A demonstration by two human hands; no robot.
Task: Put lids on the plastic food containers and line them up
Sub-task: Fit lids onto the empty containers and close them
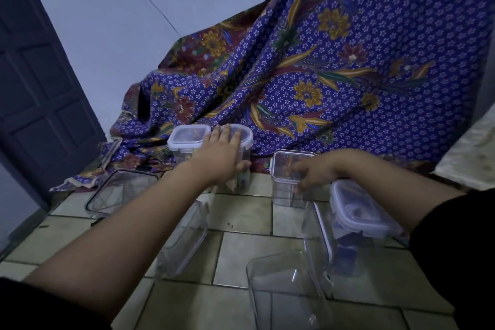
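No readable text, labels, brands or numbers anywhere. The clear plastic containers (288,178) and their lids (189,134) carry no legible markings; the patterned cloth (334,61) shows only floral print, no lettering.

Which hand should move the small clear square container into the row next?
Right. The right hand already grips the small clear square container, while the left hand rests flat on a lidded clear plastic container in the back row.
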